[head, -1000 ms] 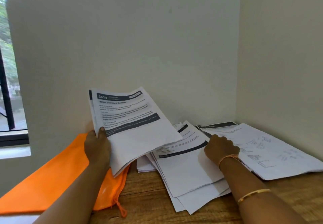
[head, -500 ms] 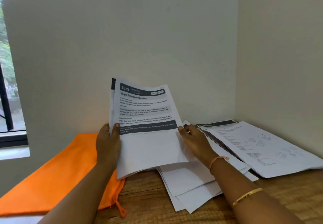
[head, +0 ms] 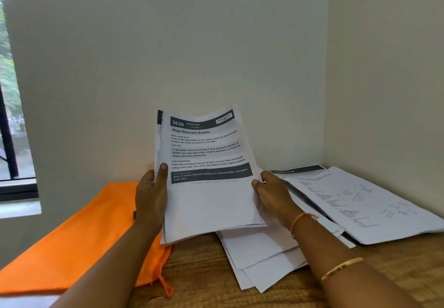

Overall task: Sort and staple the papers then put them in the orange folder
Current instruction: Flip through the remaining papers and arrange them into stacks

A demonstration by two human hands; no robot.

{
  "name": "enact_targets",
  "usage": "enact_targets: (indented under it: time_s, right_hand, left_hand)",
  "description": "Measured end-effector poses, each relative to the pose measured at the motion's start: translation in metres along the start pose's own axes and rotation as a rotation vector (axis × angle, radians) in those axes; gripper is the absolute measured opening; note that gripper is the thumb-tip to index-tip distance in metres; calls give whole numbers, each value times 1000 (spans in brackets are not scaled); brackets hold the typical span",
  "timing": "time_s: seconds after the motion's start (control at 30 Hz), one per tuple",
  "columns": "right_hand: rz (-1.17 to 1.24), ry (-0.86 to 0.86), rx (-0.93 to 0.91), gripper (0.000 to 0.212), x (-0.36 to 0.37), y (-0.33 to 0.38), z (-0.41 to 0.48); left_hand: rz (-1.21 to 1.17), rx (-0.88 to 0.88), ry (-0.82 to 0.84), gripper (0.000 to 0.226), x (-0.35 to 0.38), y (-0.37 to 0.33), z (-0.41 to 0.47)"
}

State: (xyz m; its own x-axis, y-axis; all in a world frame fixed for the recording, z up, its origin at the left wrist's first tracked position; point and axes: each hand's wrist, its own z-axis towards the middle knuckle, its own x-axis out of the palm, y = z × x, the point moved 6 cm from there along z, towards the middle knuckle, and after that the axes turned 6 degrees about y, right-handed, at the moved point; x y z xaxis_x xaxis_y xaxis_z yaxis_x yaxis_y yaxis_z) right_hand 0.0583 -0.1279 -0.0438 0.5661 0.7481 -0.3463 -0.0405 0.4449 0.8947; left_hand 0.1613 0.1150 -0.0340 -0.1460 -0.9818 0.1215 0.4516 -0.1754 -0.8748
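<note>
Head view: left hand (head: 151, 197), right hand (head: 274, 197) pinch raised sheets (head: 211, 202), hiding papers (head: 264, 254) and orange folder (head: 79, 242).

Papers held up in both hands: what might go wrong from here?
The held sheaf is unevenly stacked, gripped only at its side edges by the left hand and right hand, so sheets may slip out. Dropped ones could mix into the fanned pile beneath, undoing the sorting.

A wooden table (head: 204, 281) meets white walls (head: 168, 43) beside a window (head: 10, 115).
</note>
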Motion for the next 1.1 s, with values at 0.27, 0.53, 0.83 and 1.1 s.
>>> enact_targets:
  time_s: [0.27, 0.53, 0.83, 1.1]
  right_hand:
    - [103, -67, 5, 32, -3, -6, 4]
    - [-216, -265, -2, 33, -29, -6, -6]
    - [-624, -299, 237, 31, -58, -27, 0]
    - [-925, -226, 387, 29, -69, -38, -1]
  left_hand:
    - [63, -34, 7, 23, -3, 5, 0]
    - [208, 2, -170, 28, -22, 8, 6]
    - [189, -127, -398, 29, -48, 20, 7]
    - [50, -220, -512, 33, -58, 27, 4]
